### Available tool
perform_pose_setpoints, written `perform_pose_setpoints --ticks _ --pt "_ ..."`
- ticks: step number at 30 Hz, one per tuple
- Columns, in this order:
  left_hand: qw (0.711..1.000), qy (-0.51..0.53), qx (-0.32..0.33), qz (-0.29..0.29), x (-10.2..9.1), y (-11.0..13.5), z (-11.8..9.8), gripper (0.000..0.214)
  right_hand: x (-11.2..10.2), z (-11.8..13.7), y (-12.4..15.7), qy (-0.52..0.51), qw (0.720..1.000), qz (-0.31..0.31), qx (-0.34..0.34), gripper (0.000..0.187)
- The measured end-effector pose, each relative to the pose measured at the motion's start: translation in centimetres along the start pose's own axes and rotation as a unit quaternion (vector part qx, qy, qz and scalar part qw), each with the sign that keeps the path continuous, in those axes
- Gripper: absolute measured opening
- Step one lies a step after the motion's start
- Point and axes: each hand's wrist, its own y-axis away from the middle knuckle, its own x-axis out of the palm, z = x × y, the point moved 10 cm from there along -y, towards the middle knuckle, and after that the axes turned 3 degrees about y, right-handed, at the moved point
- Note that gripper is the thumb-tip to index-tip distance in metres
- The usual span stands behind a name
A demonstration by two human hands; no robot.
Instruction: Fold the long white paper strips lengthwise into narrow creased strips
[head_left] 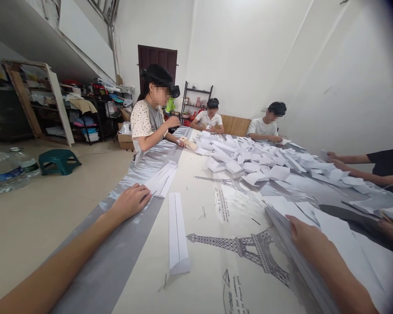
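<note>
My left hand lies palm down at the left side of the table, its fingers against a small pile of folded white paper strips. Those fingers are loosely bent and hold nothing that I can see. To the right, my right hand grips the near edge of a white paper sheet on a stack of paper; its fingertips are partly hidden. Between the hands, a single folded paper strip with a dark line down its length lies on the printed tablecloth.
A large heap of folded white papers covers the table's far middle. Several people sit around it, one at the left holding a tan bundle. Another person's arms reach in from the right. A green stool stands on the floor.
</note>
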Motion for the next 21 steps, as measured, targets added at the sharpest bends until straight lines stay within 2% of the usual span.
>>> perform_pose_setpoints --ticks 2,5,8,10,13,15,18,21 --pt "1.000 -0.027 -0.011 -0.007 -0.4 0.0 0.0 0.035 -0.1 0.0 -0.1 0.005 1.000 0.009 -0.006 0.044" --pt "0.996 -0.058 -0.041 -0.059 -2.0 -0.2 -0.5 0.036 0.0 -0.7 -0.2 0.012 1.000 0.023 0.014 0.051" --pt "0.995 -0.027 -0.033 -0.089 -2.6 -0.1 -3.2 0.039 0.2 -1.2 -0.4 0.011 0.999 0.023 0.022 0.053" --pt "0.997 0.032 -0.012 -0.063 -1.6 0.1 -5.9 0.042 0.2 -1.1 -0.4 0.006 1.000 0.008 0.009 0.052" --pt "0.993 0.102 0.043 0.048 1.4 0.9 -10.5 0.055 0.3 -0.9 -0.3 0.010 1.000 0.004 0.007 0.049" --pt "0.986 0.124 0.060 0.099 2.8 1.5 -12.2 0.059 0.2 -1.0 -0.2 0.021 0.999 0.019 0.025 0.048" --pt "0.983 0.137 0.051 0.114 3.2 1.8 -12.6 0.060 -0.9 -0.3 0.3 0.022 0.999 0.023 0.031 0.045" --pt "0.983 0.139 0.045 0.113 3.2 1.7 -12.3 0.060 -2.7 1.9 1.0 0.009 1.000 -0.004 0.013 0.041"
